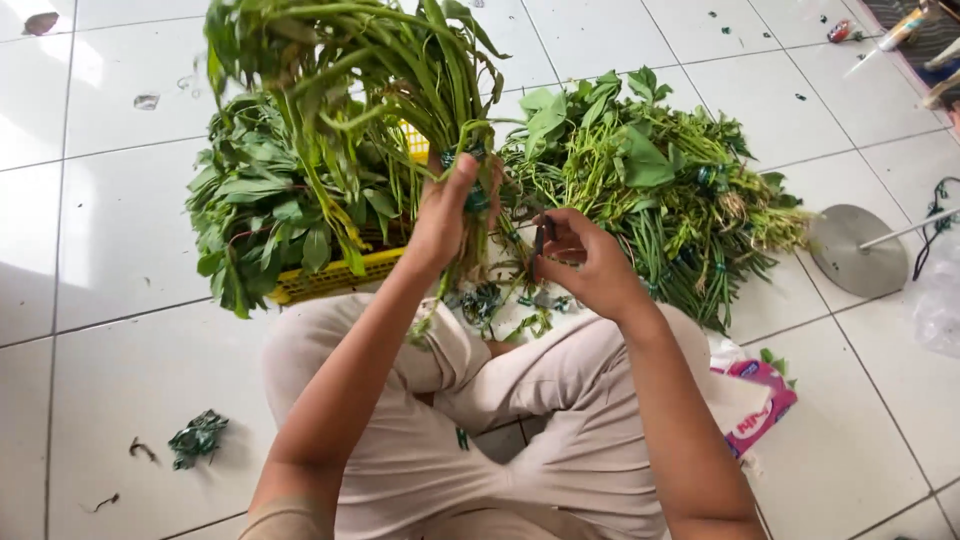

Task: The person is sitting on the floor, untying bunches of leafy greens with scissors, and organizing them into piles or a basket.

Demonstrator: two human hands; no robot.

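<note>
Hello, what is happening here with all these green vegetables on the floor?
A person sits cross-legged on the white tiled floor. The left hand holds up a bunch of leafy green stalks by its tied part. The right hand holds a small dark tool at the bunch's stems. A yellow basket of greens lies behind, and a loose pile of bunches lies beside it.

pink packet [758, 400] by right knee, clear bag [940, 295]

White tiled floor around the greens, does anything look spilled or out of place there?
Yes. Crumpled dark green ties lie scattered on the white tiled floor: a clump by the left knee, more below the left hand. A pink packet lies beside the right leg, and small scraps dot the tiles.
</note>
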